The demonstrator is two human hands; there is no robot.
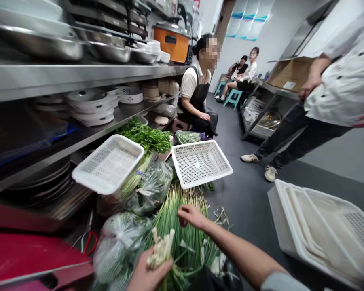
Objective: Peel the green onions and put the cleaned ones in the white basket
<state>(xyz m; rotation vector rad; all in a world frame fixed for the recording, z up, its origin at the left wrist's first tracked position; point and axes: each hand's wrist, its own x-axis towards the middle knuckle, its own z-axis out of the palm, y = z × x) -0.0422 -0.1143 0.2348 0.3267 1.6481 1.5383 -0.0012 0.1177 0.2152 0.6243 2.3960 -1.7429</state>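
My left hand (153,270) is closed around a bunch of scallions (161,250), their pale white ends pointing up. Over the large pile of long green scallions (182,204) on the floor is my right hand (191,215), fingers curled; whether anything is in them is hidden. Beyond the pile sits a white perforated basket (197,165). Plastic bags of greens (153,186) lie to the left of the pile, with leafy green herbs (145,135) behind them. Another white basket (109,161) rests beside those bags.
Steel shelving (94,74) with bowls and pots lines the left. Red-handled scissors (89,242) are low at left, near a red surface (30,258). White stacked bins (318,226) stand at right. A seated person (197,89) and a standing person (336,81) are close by.
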